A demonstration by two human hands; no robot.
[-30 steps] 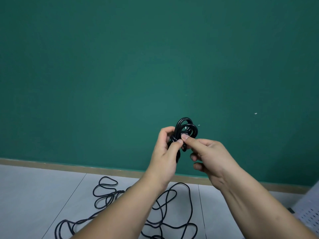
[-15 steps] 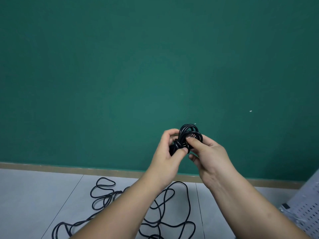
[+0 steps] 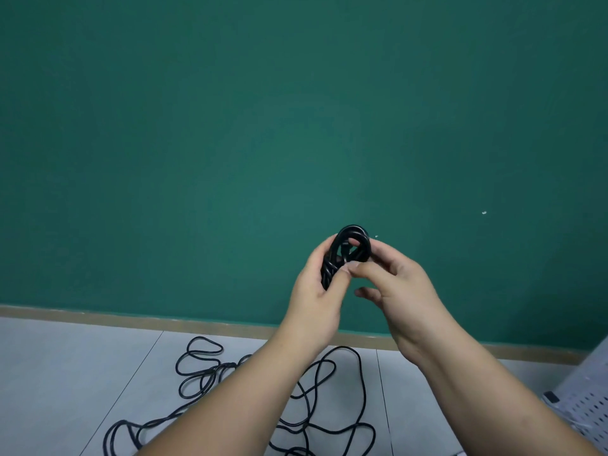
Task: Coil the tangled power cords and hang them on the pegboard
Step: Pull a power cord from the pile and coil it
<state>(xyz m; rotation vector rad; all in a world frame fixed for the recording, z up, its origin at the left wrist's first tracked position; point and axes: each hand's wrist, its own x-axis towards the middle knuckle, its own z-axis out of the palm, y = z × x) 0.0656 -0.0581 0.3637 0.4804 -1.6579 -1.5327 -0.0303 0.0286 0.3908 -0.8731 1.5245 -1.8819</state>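
Green wall (image 3: 230, 143) fills 12 o'clock. Grey floor (image 3: 65, 373) at 7. Tangled cords (image 3: 210, 373) on floor at 6, partly hidden by left forearm. White pegboard (image 3: 589, 403) at 4. Left hand (image 3: 316, 297) fingers curl round coiled cord (image 3: 353, 245), raised before wall at 5. Right hand (image 3: 398, 284) thumb and fingers pinch its loop.

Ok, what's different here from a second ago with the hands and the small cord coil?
The right hand has closed in round the small black coil: its thumb presses the front, fingers reach behind, and a fingertip now shows through the loop. The left hand still grips the coil's lower part. The tangled cord on the floor lies as before.
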